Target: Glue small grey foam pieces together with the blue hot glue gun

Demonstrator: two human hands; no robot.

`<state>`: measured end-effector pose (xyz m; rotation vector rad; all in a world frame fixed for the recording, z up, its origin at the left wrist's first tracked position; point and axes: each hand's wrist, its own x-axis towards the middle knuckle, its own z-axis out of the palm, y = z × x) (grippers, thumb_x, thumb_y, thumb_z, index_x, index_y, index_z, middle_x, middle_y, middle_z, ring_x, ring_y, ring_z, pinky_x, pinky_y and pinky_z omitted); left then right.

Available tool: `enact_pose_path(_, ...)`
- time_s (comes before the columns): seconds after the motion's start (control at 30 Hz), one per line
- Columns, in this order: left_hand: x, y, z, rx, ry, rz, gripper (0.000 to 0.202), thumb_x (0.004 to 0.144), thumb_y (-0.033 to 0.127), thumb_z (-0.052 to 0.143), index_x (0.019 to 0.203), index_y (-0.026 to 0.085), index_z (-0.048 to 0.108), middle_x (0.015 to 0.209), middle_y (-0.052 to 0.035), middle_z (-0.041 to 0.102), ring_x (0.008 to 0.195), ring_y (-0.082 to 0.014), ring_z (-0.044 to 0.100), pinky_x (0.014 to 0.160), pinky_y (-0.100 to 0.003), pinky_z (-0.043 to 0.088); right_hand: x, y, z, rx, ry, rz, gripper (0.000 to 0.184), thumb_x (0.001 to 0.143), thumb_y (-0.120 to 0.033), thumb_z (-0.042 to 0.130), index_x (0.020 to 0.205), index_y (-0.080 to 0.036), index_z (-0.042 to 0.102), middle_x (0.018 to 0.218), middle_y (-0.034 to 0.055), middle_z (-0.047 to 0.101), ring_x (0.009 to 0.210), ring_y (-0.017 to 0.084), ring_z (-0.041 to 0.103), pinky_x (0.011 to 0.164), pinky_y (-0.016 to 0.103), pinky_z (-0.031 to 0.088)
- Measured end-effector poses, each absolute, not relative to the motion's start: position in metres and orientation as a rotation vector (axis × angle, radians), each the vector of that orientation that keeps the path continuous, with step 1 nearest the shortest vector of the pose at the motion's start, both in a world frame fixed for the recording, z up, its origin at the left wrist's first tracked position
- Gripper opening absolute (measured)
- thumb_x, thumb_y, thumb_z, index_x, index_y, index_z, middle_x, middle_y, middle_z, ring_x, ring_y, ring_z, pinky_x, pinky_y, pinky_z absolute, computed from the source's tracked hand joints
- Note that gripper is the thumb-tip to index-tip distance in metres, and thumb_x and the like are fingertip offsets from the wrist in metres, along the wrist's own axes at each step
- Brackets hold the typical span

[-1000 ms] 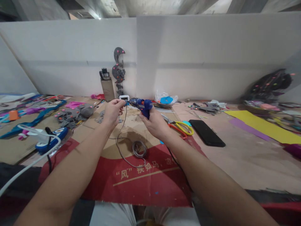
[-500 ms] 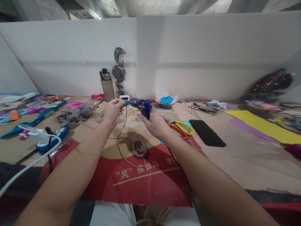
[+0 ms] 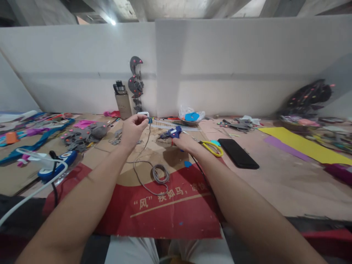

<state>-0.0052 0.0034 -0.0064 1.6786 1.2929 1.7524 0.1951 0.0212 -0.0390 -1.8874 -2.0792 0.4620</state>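
Note:
My left hand [image 3: 134,129] is raised over the cardboard sheet [image 3: 176,205] and pinches a small blue piece [image 3: 150,120] with a grey cord [image 3: 141,157] hanging from it. The cord runs down to a small coil [image 3: 161,173] on the cardboard. My right hand [image 3: 187,142] is low on the table and grips the blue glue gun [image 3: 172,134], whose nozzle points left and lies apart from the blue piece. Yellow-handled scissors [image 3: 213,148] lie just right of that hand.
A black phone [image 3: 238,154] lies right of the scissors. A bottle [image 3: 122,101] and a grey felt hanging [image 3: 135,82] stand at the white wall. Grey felt pieces [image 3: 82,135], a blue-white device [image 3: 56,163] with cables, and yellow and purple sheets [image 3: 302,145] crowd the table.
My right hand has lowered the glue gun from beside the blue piece down to the table. My left hand stays raised with the piece and cord. The view shifted slightly.

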Motion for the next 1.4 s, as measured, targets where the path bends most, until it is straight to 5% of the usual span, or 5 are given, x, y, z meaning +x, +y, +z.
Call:
enact_pose_path(0.23, 0.001, -0.001, -0.008, 1.73, 1.293, 1.687, 0.014, 0.071, 0.028, 0.061, 0.077, 0.016, 0.065, 0.063, 0.0005, 0.057, 0.053, -0.0086, 0.045, 0.05, -0.021, 0.035, 0.207, 0.018, -0.041, -1.581, -1.765, -0.013, 0.031, 0.067, -0.044, 0.067, 0.072, -0.016, 0.058, 0.09, 0.0206, 0.062, 0.099, 0.034, 0.053, 0.085, 0.052, 0.038)
enact_pose_path(0.37, 0.008, -0.009, -0.005, 1.874, 1.361, 1.684, 0.009, 0.07, 0.022, 0.06, 0.076, 0.017, 0.065, 0.065, -0.0002, 0.058, 0.057, -0.0099, 0.048, 0.054, -0.022, 0.037, 0.179, 0.005, -0.031, -1.115, -1.587, 0.595, 0.017, 0.078, -0.037, 0.051, 0.079, -0.021, 0.045, 0.077, 0.0044, 0.059, 0.075, 0.018, 0.057, 0.074, 0.038, 0.045)
enact_pose_path(0.6, 0.016, -0.018, -0.003, 2.266, 1.375, 1.688, 0.009, 0.071, 0.015, 0.058, 0.076, 0.018, 0.065, 0.078, -0.0019, 0.061, 0.067, -0.011, 0.051, 0.063, -0.023, 0.04, 0.141, -0.014, -0.034, -0.625, -1.309, 1.261, 0.034, 0.071, -0.028, 0.059, 0.093, -0.024, 0.034, 0.079, -0.004, 0.057, 0.07, 0.011, 0.058, 0.072, 0.03, 0.047)
enact_pose_path(0.9, 0.021, -0.015, -0.006, 1.924, 1.28, 1.558, 0.008, 0.071, 0.022, 0.061, 0.075, 0.016, 0.063, 0.066, -0.0006, 0.061, 0.058, -0.0101, 0.052, 0.056, -0.022, 0.04, 0.155, -0.011, -0.028, -0.861, -1.521, 0.692, 0.007, 0.079, -0.026, 0.051, 0.079, -0.02, 0.049, 0.074, -0.0017, 0.053, 0.068, 0.011, 0.049, 0.064, 0.025, 0.041)
enact_pose_path(1.4, 0.025, -0.02, -0.006, 1.879, 1.184, 1.504, 0.007, 0.07, 0.021, 0.063, 0.074, 0.016, 0.065, 0.061, -0.0001, 0.059, 0.054, -0.0093, 0.051, 0.052, -0.022, 0.041, 0.161, -0.014, -0.021, -0.975, -1.565, 0.51, 0.013, 0.079, -0.03, 0.054, 0.08, -0.018, 0.06, 0.072, 0.0006, 0.058, 0.067, 0.013, 0.049, 0.063, 0.027, 0.038)
